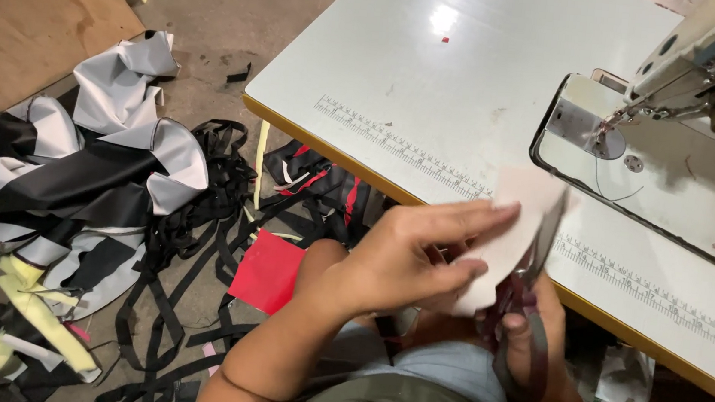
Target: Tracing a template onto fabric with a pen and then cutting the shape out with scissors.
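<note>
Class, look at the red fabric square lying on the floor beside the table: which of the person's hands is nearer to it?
Left. The left hand holds the pale piece just right of the red fabric square. The right hand, gripping scissors, is farther right.

The pale surface lies bare from nine to twelve o'clock of the sewing machine, so a hand passes freely there. At two o'clock the machine head and its needle plate block the way. Below the surface's yellow edge, at eight o'clock, black straps and heaped fabric clutter the floor.
</note>
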